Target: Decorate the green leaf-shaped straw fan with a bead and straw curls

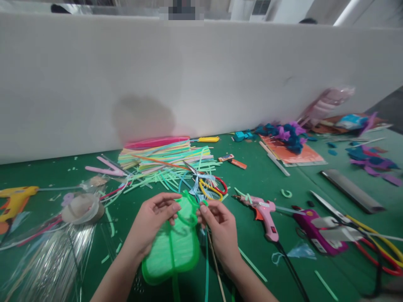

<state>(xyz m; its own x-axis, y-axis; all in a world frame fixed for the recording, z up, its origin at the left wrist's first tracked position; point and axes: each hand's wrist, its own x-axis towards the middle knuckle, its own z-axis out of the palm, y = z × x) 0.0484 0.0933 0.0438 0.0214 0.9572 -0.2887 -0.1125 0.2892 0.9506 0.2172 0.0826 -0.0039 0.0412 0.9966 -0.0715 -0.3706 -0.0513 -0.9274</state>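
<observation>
A flat green leaf-shaped piece (pixel 172 247) made of green strips lies low in the middle, over the green table (pixel 277 180). My left hand (pixel 151 222) grips its upper left edge. My right hand (pixel 220 228) pinches a green strip loop (pixel 187 212) at the leaf's top right. A thin wooden stick (pixel 215 264) runs down under my right hand. Just behind my hands lie scissors with red and yellow handles (pixel 214 186).
A stack of coloured strips (pixel 163 157) lies behind the hands. A pink glue gun (pixel 264 212) and a purple one (pixel 317 230) sit to the right, a yellow one (pixel 14 201) far left. Clear wrap (pixel 53 260), tape roll (pixel 82 208), paper scraps (pixel 288 136), white wall behind.
</observation>
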